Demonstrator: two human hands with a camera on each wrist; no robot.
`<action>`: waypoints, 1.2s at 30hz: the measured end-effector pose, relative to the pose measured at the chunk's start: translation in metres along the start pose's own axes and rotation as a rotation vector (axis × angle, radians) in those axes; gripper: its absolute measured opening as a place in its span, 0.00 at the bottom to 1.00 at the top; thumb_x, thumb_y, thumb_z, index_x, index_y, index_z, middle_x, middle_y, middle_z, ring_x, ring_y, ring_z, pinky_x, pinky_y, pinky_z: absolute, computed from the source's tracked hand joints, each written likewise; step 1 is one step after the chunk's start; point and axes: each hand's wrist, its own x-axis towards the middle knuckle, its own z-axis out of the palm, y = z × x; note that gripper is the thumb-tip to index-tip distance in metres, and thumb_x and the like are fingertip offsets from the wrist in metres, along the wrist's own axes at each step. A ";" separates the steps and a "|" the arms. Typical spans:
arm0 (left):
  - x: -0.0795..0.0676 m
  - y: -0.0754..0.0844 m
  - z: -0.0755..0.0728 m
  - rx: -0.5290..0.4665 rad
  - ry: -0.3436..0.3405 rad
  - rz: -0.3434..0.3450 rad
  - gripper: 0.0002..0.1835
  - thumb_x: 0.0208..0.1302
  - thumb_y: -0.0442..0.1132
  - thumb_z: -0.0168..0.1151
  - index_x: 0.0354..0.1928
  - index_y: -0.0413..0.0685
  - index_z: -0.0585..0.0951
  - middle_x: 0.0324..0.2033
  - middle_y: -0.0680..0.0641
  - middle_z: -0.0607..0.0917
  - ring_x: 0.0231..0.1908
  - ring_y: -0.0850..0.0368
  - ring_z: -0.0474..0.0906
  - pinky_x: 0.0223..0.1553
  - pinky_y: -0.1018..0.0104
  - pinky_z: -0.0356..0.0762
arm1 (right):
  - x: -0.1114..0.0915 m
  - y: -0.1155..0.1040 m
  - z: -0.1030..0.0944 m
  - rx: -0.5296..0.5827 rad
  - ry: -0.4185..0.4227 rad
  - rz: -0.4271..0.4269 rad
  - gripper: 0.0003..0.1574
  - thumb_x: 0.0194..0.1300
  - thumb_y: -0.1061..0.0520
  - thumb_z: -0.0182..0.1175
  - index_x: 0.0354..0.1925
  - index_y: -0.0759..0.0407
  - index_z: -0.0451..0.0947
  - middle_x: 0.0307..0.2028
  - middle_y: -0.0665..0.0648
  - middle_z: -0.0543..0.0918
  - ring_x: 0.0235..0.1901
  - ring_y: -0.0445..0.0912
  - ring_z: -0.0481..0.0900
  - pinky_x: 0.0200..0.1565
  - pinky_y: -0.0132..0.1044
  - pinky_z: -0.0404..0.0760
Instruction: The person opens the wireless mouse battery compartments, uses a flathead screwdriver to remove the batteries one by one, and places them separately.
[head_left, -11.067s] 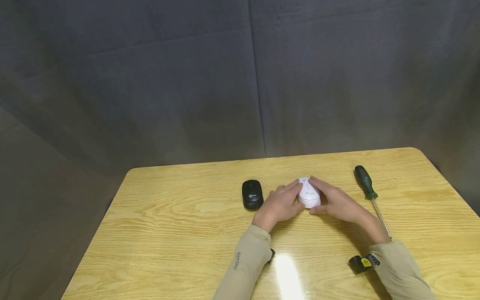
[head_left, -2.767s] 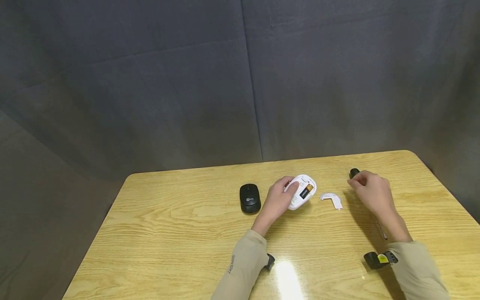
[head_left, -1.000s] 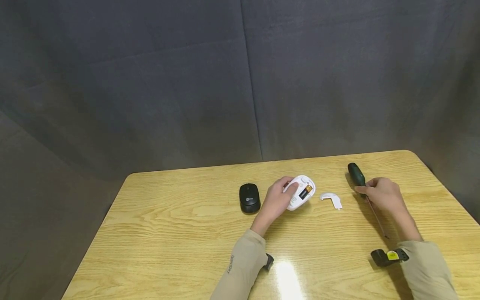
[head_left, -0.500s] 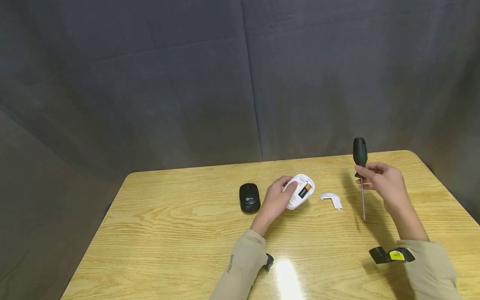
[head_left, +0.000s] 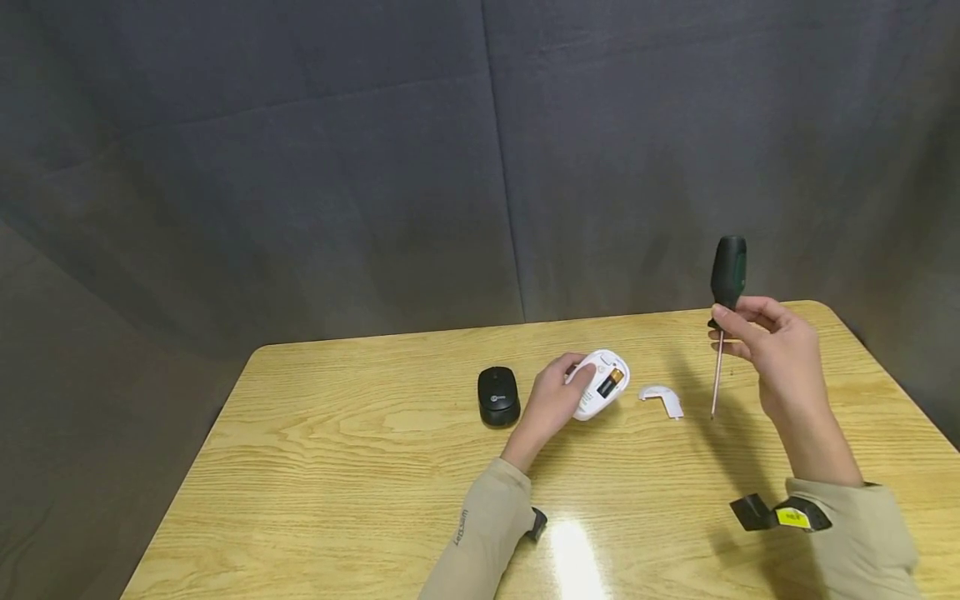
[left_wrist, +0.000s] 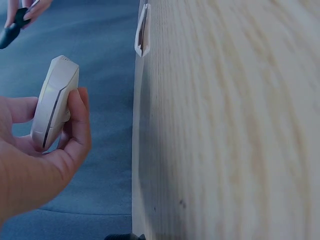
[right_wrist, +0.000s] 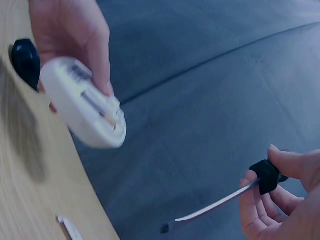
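My left hand [head_left: 553, 402] grips a white computer mouse [head_left: 592, 402], its underside turned up with the thumb across it. In the bare battery slot a black and gold battery [head_left: 610, 383] shows. From the left wrist view, the mouse [left_wrist: 55, 100] is held edge-on, off the table. My right hand [head_left: 786, 358] pinches a screwdriver [head_left: 727, 275] at the lower end of its dark green handle, the shaft pointing down above the table. Between the hands a white curved battery cover [head_left: 663, 400] lies on the wood.
A black computer mouse [head_left: 498, 397] sits on the table [head_left: 360, 467] just left of my left hand. Behind the table's far edge hangs a dark grey curtain [head_left: 375, 167]. Each wrist wears a small black camera, the right one [head_left: 780, 512] on a strap.
My right hand has picked the screwdriver up off the table, raised it and tipped it upright. Earlier, the white mouse was turned over and its battery cover came off. The left hand has barely moved lately.
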 end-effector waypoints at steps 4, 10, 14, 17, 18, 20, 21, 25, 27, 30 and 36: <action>0.000 0.000 0.000 -0.013 0.001 -0.007 0.19 0.77 0.44 0.56 0.59 0.39 0.83 0.50 0.44 0.85 0.46 0.58 0.77 0.53 0.63 0.75 | -0.003 -0.004 0.007 0.149 0.014 -0.030 0.07 0.65 0.69 0.69 0.36 0.62 0.80 0.31 0.54 0.84 0.28 0.44 0.89 0.34 0.34 0.87; 0.003 0.000 0.001 -0.017 -0.003 -0.009 0.19 0.77 0.44 0.56 0.59 0.39 0.83 0.50 0.44 0.85 0.45 0.58 0.76 0.52 0.63 0.75 | -0.004 -0.008 0.015 0.349 0.034 -0.077 0.09 0.64 0.76 0.66 0.33 0.66 0.78 0.28 0.58 0.84 0.26 0.49 0.89 0.33 0.38 0.88; 0.002 -0.001 0.002 -0.009 -0.006 -0.009 0.19 0.77 0.44 0.55 0.59 0.38 0.82 0.50 0.44 0.84 0.45 0.58 0.76 0.52 0.63 0.75 | -0.006 -0.007 0.018 0.365 0.033 -0.075 0.11 0.63 0.77 0.66 0.32 0.67 0.75 0.27 0.59 0.83 0.26 0.50 0.89 0.34 0.40 0.88; 0.000 -0.001 0.002 0.000 -0.013 -0.013 0.19 0.78 0.44 0.55 0.59 0.38 0.82 0.50 0.44 0.84 0.45 0.58 0.76 0.52 0.63 0.75 | -0.009 -0.006 0.020 0.348 0.029 -0.078 0.12 0.63 0.77 0.65 0.32 0.67 0.73 0.28 0.59 0.84 0.27 0.51 0.90 0.35 0.40 0.88; 0.000 -0.002 0.003 0.003 -0.014 -0.014 0.19 0.78 0.44 0.55 0.59 0.38 0.82 0.50 0.44 0.84 0.45 0.58 0.76 0.53 0.63 0.75 | -0.010 -0.005 0.020 0.340 0.027 -0.084 0.12 0.63 0.77 0.65 0.33 0.67 0.73 0.28 0.59 0.84 0.27 0.51 0.90 0.35 0.40 0.88; 0.000 -0.002 0.003 0.001 -0.013 -0.017 0.19 0.78 0.44 0.55 0.59 0.38 0.82 0.51 0.44 0.84 0.46 0.58 0.76 0.53 0.62 0.75 | -0.011 -0.005 0.022 0.320 0.020 -0.097 0.12 0.63 0.77 0.65 0.34 0.67 0.73 0.30 0.59 0.85 0.27 0.50 0.90 0.36 0.40 0.87; 0.000 -0.002 0.003 0.000 -0.010 -0.017 0.19 0.78 0.44 0.55 0.59 0.39 0.82 0.51 0.43 0.84 0.46 0.58 0.76 0.54 0.62 0.75 | -0.011 -0.004 0.023 0.311 0.014 -0.102 0.12 0.64 0.77 0.65 0.35 0.67 0.73 0.31 0.59 0.85 0.28 0.50 0.90 0.36 0.39 0.87; 0.000 -0.001 0.001 -0.002 0.000 -0.012 0.19 0.77 0.44 0.56 0.59 0.38 0.83 0.51 0.43 0.85 0.47 0.57 0.77 0.54 0.61 0.75 | -0.011 -0.003 0.025 0.292 0.002 -0.123 0.12 0.64 0.76 0.65 0.36 0.66 0.73 0.33 0.59 0.85 0.29 0.50 0.90 0.37 0.39 0.87; -0.001 -0.001 0.000 -0.003 0.000 -0.010 0.19 0.77 0.44 0.56 0.59 0.38 0.83 0.50 0.43 0.85 0.46 0.57 0.77 0.54 0.62 0.75 | -0.012 -0.002 0.027 0.301 0.009 -0.135 0.11 0.64 0.76 0.65 0.36 0.67 0.73 0.33 0.59 0.86 0.29 0.50 0.90 0.38 0.39 0.87; 0.000 -0.001 0.000 -0.009 0.000 -0.010 0.19 0.77 0.44 0.56 0.59 0.37 0.82 0.50 0.43 0.84 0.47 0.57 0.77 0.54 0.61 0.75 | -0.011 -0.002 0.029 0.317 0.034 -0.156 0.10 0.65 0.76 0.65 0.38 0.67 0.75 0.33 0.60 0.86 0.30 0.50 0.90 0.39 0.40 0.87; 0.001 0.000 -0.001 -0.007 0.005 -0.012 0.20 0.77 0.44 0.56 0.59 0.37 0.82 0.50 0.43 0.84 0.47 0.57 0.76 0.53 0.62 0.75 | -0.011 -0.005 0.032 0.346 0.033 -0.165 0.09 0.64 0.76 0.66 0.40 0.70 0.77 0.33 0.62 0.87 0.30 0.52 0.90 0.39 0.42 0.87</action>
